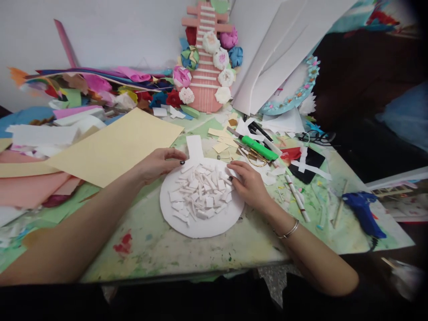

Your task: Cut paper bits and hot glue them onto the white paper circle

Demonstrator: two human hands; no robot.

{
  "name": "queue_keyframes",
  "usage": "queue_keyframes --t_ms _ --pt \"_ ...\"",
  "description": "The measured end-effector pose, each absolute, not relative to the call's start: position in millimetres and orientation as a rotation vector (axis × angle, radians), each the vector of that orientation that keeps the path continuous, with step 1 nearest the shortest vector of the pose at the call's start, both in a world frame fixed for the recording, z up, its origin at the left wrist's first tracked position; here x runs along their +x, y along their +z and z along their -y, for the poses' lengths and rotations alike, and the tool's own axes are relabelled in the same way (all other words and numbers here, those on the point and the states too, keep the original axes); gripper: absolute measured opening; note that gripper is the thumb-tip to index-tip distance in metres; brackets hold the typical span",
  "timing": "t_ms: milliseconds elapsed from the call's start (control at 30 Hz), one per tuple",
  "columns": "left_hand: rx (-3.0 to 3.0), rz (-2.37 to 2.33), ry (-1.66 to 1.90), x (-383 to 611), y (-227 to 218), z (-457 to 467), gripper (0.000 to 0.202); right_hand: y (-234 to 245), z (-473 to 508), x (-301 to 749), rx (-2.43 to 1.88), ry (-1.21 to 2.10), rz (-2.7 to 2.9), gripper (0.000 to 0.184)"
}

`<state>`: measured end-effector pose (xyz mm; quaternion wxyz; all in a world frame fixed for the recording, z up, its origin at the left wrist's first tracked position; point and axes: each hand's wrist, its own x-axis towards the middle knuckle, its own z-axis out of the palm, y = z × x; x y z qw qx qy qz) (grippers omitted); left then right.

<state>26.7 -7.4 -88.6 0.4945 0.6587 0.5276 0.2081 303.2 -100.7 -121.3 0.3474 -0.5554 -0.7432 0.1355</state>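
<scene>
A white round foam cutout with a short handle (200, 223) lies on the table in front of me. Several small white foam pieces (200, 191) are heaped on it. My left hand (158, 162) rests at the cutout's upper left edge, fingers curled, fingertips touching the rim near the handle. My right hand (247, 183) sits at the right edge of the heap with its fingers bent and pinched on one small white piece.
A large cream paper sheet (117, 145) lies left of the cutout. A green cutter (259, 148) and scissors (254, 158) lie behind my right hand. A blue glue gun (363, 211) rests at right. Coloured paper stacks and a pink instrument model with paper flowers (207, 62) stand behind.
</scene>
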Motion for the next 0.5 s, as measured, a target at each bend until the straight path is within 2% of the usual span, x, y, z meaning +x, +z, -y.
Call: queue_keyframes --t_ms 100,167,367,500 --pt "1.801 -1.322 0.757 23.8 -99.3 23.7 0.050 -124.4 101.5 298.8 -1.419 0.374 1.927 0.039" --pt "2.070 -1.234 0.795 18.4 -102.5 38.4 0.055 -123.8 102.8 296.4 -1.388 0.422 1.929 0.037" --pt "2.781 -0.853 0.365 10.5 -104.8 79.1 0.096 -121.6 106.1 290.6 -1.295 0.559 2.057 0.044" --pt "2.956 -0.855 0.307 23.6 -115.5 89.1 0.112 -119.2 110.6 283.2 -1.300 0.542 2.239 0.066"
